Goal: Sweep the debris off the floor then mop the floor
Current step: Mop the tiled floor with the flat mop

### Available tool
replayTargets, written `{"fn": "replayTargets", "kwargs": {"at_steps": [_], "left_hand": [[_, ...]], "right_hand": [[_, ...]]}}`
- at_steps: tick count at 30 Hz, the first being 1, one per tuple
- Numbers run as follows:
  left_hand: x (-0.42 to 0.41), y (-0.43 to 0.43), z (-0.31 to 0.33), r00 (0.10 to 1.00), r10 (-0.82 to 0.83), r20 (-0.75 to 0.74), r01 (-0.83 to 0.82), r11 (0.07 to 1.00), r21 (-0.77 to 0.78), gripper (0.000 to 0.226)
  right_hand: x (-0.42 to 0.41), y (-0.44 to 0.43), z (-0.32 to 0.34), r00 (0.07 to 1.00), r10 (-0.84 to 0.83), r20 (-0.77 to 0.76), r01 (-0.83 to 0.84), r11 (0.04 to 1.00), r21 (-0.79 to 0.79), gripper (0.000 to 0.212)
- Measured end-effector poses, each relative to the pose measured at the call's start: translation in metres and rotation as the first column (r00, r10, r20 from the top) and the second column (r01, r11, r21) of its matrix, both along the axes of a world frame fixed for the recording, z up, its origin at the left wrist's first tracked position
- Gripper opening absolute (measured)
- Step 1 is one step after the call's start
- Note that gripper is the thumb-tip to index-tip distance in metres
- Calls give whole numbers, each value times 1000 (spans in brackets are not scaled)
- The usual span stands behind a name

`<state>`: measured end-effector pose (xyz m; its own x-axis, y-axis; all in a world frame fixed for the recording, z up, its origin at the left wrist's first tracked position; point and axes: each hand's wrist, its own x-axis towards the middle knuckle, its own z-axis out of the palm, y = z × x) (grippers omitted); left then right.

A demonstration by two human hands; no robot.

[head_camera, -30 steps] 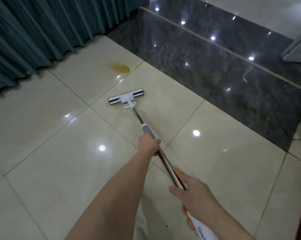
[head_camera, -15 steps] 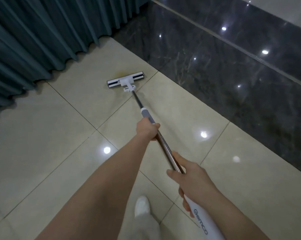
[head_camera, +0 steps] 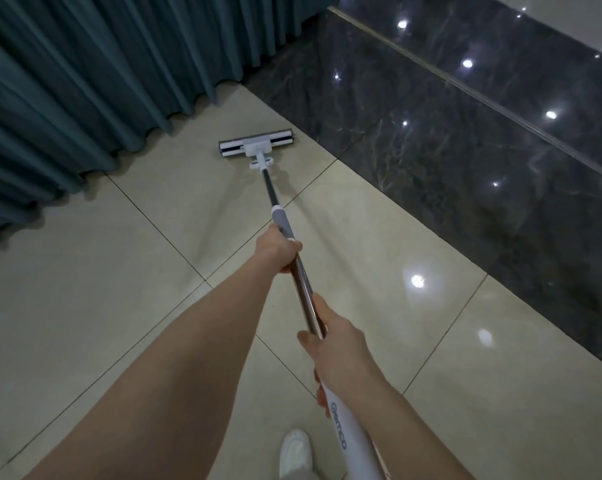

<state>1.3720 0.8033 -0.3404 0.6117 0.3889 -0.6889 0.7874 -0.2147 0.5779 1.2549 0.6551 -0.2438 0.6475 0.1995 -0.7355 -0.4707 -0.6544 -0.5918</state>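
Observation:
A flat white mop head (head_camera: 257,144) lies on the cream tiled floor (head_camera: 102,289), close to the dark marble strip and the curtain. Its metal pole (head_camera: 303,282) runs back toward me. My left hand (head_camera: 278,250) grips the pole just below the grey collar. My right hand (head_camera: 337,348) grips it lower down, above the white handle end (head_camera: 348,441). A faint wet streak trails on the tile behind the mop head. No yellow stain shows on the tile.
Teal curtains (head_camera: 85,81) hang down to the floor along the left and far side. A glossy dark marble strip (head_camera: 466,150) runs diagonally on the right. My white shoe (head_camera: 294,452) stands on the tile below the pole.
The mop head has been pushed forward over the spot where the yellow stain lay, up near the curtain. I have stepped forward; both hands keep their hold on the pole.

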Motion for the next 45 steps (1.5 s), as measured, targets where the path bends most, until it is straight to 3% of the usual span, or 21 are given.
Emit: {"fn": "replayTargets", "kwargs": {"at_steps": [9, 21, 27, 36, 45], "left_hand": [[-65, -57, 26, 998, -40, -50, 38, 998, -48, 39], [-237, -204, 68, 988, -18, -150, -11, 981, -194, 45], [-267, -238, 70, 996, 8, -88, -21, 989, -148, 38], [-227, -213, 54, 1000, -25, 10, 24, 999, 46, 23], [-61, -87, 23, 997, -51, 49, 46, 993, 109, 37]], "right_hand": [[-65, -65, 25, 1000, 7, -15, -8, 999, -48, 65], [-223, -226, 80, 999, 48, -11, -48, 998, -36, 65], [-245, -258, 84, 998, 65, -13, -66, 996, -52, 58], [-200, -220, 65, 999, 35, 5, -35, 999, -38, 56], [-40, -92, 42, 998, -32, 49, 30, 999, 29, 58]]}}
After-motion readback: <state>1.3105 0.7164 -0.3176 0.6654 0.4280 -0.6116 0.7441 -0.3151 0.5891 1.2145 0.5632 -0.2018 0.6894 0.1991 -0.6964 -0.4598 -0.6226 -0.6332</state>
